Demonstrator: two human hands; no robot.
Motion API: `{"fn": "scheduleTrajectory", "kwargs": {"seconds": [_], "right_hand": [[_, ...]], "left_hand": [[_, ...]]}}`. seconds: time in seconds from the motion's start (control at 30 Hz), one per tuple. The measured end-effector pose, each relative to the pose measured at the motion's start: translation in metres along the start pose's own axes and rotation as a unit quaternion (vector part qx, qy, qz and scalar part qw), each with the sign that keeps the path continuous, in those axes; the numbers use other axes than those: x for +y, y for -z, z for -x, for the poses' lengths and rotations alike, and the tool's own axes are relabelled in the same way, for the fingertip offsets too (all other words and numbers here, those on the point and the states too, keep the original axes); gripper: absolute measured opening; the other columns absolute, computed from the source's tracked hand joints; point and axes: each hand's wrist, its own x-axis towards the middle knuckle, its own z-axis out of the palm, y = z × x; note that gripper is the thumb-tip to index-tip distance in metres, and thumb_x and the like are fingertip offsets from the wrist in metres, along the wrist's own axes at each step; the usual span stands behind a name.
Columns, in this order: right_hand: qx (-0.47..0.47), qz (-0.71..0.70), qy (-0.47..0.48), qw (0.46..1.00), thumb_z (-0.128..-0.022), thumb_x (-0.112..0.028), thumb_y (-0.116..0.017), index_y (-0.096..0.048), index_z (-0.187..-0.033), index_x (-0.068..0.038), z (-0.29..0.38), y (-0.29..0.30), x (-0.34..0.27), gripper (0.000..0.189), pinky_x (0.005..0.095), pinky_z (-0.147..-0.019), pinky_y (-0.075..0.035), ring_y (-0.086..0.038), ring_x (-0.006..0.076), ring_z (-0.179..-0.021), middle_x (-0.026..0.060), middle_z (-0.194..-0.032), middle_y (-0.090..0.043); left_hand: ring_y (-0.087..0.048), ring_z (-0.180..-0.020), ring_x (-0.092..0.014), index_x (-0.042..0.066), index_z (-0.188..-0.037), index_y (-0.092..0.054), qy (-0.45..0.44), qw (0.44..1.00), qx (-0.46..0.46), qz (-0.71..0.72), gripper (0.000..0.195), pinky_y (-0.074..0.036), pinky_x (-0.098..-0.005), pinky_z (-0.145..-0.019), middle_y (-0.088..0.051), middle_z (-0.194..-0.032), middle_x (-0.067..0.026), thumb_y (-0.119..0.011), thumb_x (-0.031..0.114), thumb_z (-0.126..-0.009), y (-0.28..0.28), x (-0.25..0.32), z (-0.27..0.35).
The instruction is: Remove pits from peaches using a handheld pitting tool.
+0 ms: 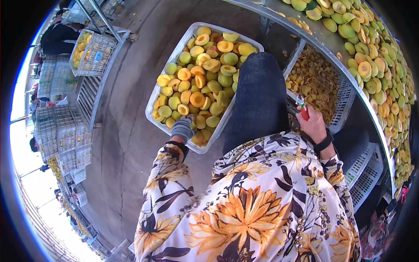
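My left hand (183,128), in a grey knitted glove, reaches over the near edge of a white plastic crate (150,110) on the floor. Its fingertips are partly hidden among yellow-green peach halves (197,99), so their grip cannot be made out. Many halves lie cut side up, showing orange hollows where the stones were. Bare and wearing a dark wristband, my right hand (312,122) grips the red handle of a small coring tool (304,112). The tool's metal loop points away from me, in front of a crate of fruit scraps (314,78).
A metal-edged table (330,49) heaped with peach halves (370,62) curves along my right. Below it stand white slotted crates (366,177). Leftward across the concrete floor (121,131) are a metal rack (88,95), stacked crates (65,131) and a person in dark clothes (57,37).
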Motion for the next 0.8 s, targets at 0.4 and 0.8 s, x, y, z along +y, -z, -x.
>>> {"fn": "scheduleTrajectory", "kwargs": {"seconds": [0.4,0.8], "right_hand": [[0.009,-0.002,0.01,1.0,-0.07,-0.019,-0.064,-0.053,-0.092,0.0,0.006,-0.002,0.001,0.031,0.0384,-0.06,-0.046,-0.057,0.0369,-0.069,0.0213,-0.073,-0.057],[0.014,-0.012,-0.009,1.0,-0.07,-0.017,-0.064,-0.054,-0.091,-0.001,0.004,-0.003,0.012,0.028,0.0383,-0.057,-0.045,-0.056,0.0379,-0.065,0.0221,-0.069,-0.056]], "left_hand": [[-0.059,-0.086,-0.032,0.004,-0.107,-0.052,-0.062,0.992,-0.113,-0.002,0.06,-0.048,-0.0385,-0.073,-0.06,-0.092,-0.0186,-0.074,0.03,-0.058,-0.04,0.023,0.018],[-0.059,-0.083,-0.032,0.005,-0.097,-0.056,-0.072,0.995,-0.013,0.072,0.04,-0.048,-0.0373,-0.071,-0.06,-0.092,-0.0167,-0.07,0.017,-0.062,-0.061,0.013,-0.008]]}}
